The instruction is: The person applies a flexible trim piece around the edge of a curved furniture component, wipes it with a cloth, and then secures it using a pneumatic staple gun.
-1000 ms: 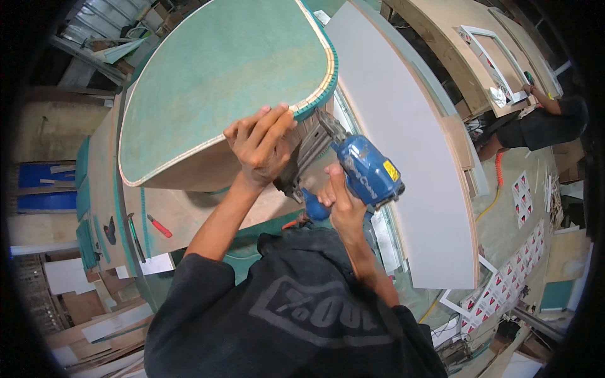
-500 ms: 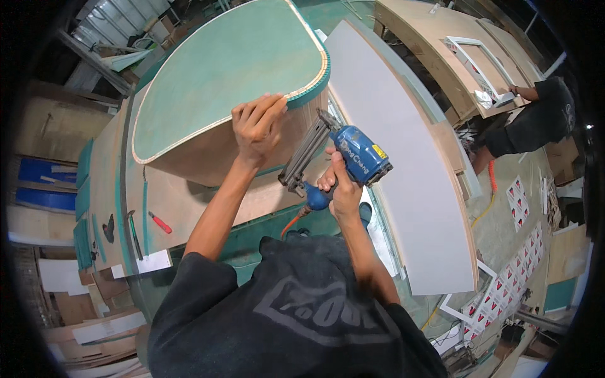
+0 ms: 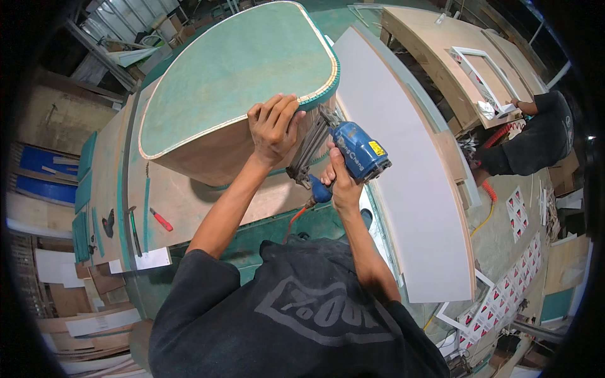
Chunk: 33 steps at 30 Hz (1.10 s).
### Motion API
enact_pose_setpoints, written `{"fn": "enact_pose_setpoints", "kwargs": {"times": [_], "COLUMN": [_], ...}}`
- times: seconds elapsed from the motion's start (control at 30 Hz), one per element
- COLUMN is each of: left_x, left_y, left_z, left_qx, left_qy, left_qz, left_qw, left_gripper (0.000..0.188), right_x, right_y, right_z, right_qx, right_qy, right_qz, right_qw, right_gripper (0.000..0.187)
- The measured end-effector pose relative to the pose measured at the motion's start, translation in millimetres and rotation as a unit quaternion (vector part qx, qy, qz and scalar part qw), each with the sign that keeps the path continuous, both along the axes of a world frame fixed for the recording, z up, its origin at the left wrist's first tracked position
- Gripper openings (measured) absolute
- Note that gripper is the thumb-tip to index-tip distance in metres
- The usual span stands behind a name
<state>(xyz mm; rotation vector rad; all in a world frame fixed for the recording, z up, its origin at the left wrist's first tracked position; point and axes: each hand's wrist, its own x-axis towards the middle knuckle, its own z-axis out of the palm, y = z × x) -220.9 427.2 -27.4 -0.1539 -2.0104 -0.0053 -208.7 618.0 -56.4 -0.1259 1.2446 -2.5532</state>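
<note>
A large wooden box with rounded corners and a green top (image 3: 239, 69) stands on the workbench before me. Pale edging runs round its rim, and a green slotted strip (image 3: 335, 82) bends round the near right corner. My left hand (image 3: 275, 131) is closed over the rim beside that corner, its fingers curled on the edge. In my right hand (image 3: 343, 189) is a blue nail gun (image 3: 362, 151), gripped by the handle. The gun's nose is tilted up close to the box's side, just below the corner; whether it touches cannot be seen. An orange air hose (image 3: 296, 219) trails from the handle.
A red utility knife (image 3: 161, 219), a hammer (image 3: 134, 230) and green strips lie on the bench (image 3: 189, 214) at left. A long curved white panel (image 3: 409, 183) stretches along the right. Beyond it, another person (image 3: 535, 135) works at a table with a white frame (image 3: 462, 57).
The nail gun's nose has come closer to the box's corner and my left hand. My left hand keeps its place on the rim. The whole view has shifted slightly.
</note>
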Motion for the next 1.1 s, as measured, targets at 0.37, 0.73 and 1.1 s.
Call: {"fn": "enact_pose_setpoints", "kwargs": {"times": [0.37, 0.73, 1.1], "left_x": [-5, -8, -21], "left_y": [-3, -3, 9], "left_z": [-6, -7, -6], "left_qx": [-0.006, 0.018, 0.103], "left_qy": [0.007, 0.009, 0.055], "left_qz": [-0.009, -0.016, -0.007], "left_qw": [1.000, 1.000, 0.993], "left_gripper": [0.030, 0.032, 0.025], "right_x": [2, 9, 12], "right_y": [-13, -21, -23], "right_z": [-6, -6, -12], "right_qx": [0.023, -0.010, -0.005], "right_qy": [0.001, -0.012, -0.002], "right_qz": [-0.013, -0.028, -0.024], "right_qw": [1.000, 0.999, 1.000], "right_gripper": [0.034, 0.033, 0.030]}}
